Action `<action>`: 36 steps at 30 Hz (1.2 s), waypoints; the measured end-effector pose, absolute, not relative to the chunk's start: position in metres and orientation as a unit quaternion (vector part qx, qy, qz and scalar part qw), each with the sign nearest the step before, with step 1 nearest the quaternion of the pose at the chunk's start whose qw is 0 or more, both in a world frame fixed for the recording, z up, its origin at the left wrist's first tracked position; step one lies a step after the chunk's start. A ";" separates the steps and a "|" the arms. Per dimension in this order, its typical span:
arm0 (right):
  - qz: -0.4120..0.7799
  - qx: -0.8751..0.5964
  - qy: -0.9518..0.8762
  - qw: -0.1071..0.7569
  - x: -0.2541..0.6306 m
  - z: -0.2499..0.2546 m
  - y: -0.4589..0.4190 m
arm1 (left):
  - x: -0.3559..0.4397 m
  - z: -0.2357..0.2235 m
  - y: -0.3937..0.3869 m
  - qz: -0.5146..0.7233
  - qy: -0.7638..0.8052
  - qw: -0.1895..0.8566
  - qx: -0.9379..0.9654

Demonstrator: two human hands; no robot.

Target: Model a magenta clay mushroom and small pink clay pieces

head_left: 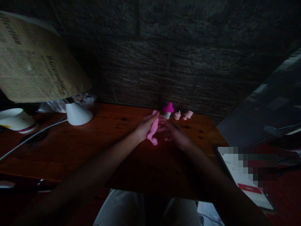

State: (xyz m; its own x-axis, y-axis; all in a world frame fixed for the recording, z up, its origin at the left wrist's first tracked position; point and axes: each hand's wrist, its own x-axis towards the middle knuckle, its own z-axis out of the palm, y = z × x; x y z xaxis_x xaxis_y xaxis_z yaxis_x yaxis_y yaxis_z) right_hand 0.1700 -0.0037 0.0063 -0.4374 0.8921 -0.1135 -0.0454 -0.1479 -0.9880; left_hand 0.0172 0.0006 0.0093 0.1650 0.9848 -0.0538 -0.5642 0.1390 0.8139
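Note:
A long, soft-looking pink piece, perhaps modelling clay, lies across my left hand, with the thumb pressed on its upper part. Its lower end curls below the palm. My right hand is just to the right, its fingers partly curled and close to the left fingertips; whether it touches the pink piece I cannot tell. Behind the hands stands a small mushroom-like figure with a magenta pointed cap and a pale base. Two small pale-pink figures, one in the middle and one at the right, stand beside it.
The wooden table meets a dark brick-patterned wall. At left are a lamp with newsprint shade and white base, a paper cup and a white cord. A lit screen is at right.

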 end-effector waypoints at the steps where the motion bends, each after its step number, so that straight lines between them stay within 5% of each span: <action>1: 0.661 -0.384 -0.533 0.363 0.170 0.008 -0.004 | 0.017 0.009 0.001 0.564 0.314 0.684 0.339; 22: 0.637 -0.346 -0.561 0.400 0.162 0.004 -0.011 | 0.018 0.001 0.001 0.479 0.330 0.682 0.443; 36: 0.656 -0.341 -0.560 0.373 0.164 0.008 -0.011 | 0.014 -0.003 0.002 0.544 0.362 0.599 0.464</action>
State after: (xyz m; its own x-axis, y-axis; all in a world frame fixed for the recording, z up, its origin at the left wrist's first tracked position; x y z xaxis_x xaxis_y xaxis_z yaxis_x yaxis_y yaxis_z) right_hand 0.1637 -0.0113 0.0079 -0.4888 0.8719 -0.0305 -0.1068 -0.0945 -0.9898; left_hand 0.0139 0.0020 -0.0035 0.1471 0.9866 0.0707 -0.3152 -0.0210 0.9488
